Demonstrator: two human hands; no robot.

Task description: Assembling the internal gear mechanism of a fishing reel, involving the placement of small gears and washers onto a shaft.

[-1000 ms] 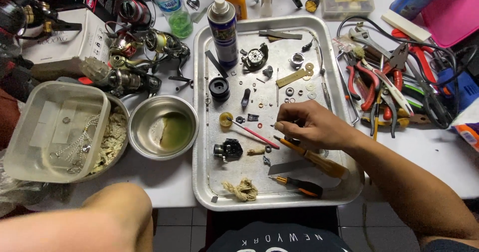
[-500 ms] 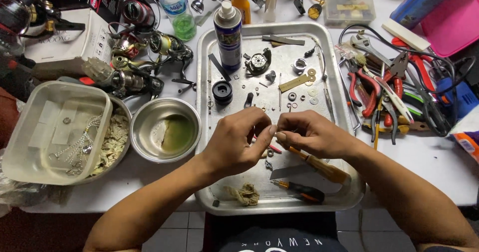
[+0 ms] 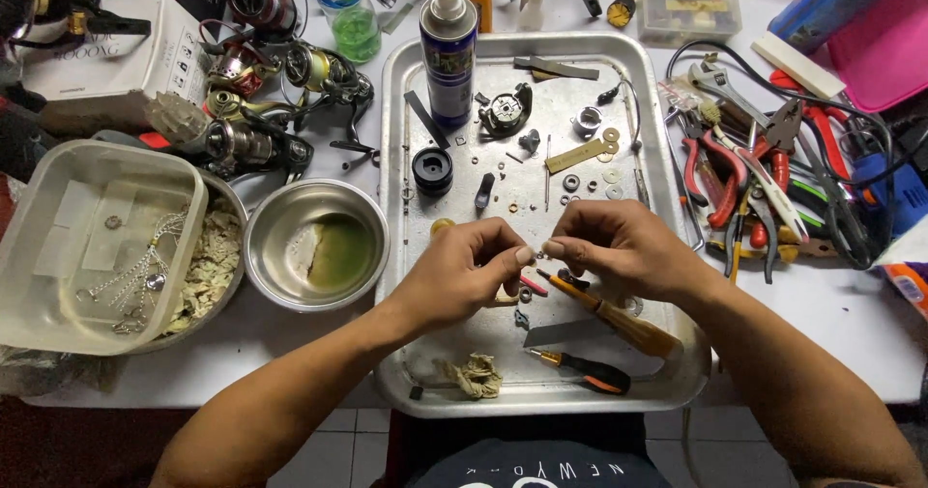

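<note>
Tray [image 3: 657,72] of metal holds loose washers [image 3: 609,155], a spray can [image 3: 448,53] and screwdrivers [image 3: 619,319]: the work looks midway, parts still scattered. Left hand [image 3: 464,275] and right hand [image 3: 619,251] meet fingertip to fingertip above it, pinching something too small to identify.

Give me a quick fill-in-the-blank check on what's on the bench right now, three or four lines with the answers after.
1. Both hands, the left hand and the right hand, meet fingertip to fingertip over the metal ____.
2. The spray can stands ____ at the far end of the tray.
3. The steel bowl left of the tray holds a little ____ liquid.
4. The red-handled pliers lie to the ____ of the tray.

Missing words: tray; upright; green; right
</note>
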